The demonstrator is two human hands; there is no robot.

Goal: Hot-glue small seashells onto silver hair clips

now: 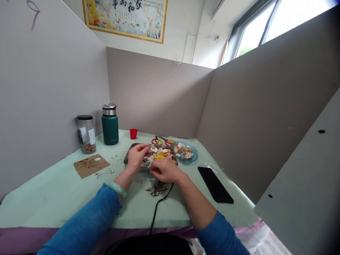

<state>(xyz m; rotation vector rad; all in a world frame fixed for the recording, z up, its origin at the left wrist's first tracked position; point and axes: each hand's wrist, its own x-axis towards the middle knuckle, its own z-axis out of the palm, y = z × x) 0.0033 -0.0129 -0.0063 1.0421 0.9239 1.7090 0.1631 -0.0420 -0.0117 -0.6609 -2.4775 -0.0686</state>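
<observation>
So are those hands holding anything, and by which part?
It can't be told: the left hand is over the tray of shell-like pieces, the right hand curls by its near edge, and anything held is too small to see.

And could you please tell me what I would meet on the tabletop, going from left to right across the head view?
Clear jar with black lid, green bottle, shallow tray, blue dish, flat black object.

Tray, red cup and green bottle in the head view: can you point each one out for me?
Tray (145, 169), head view, on its front wall.
Red cup (133, 134), head view, on its side.
Green bottle (109, 130), head view, on its body.
</observation>
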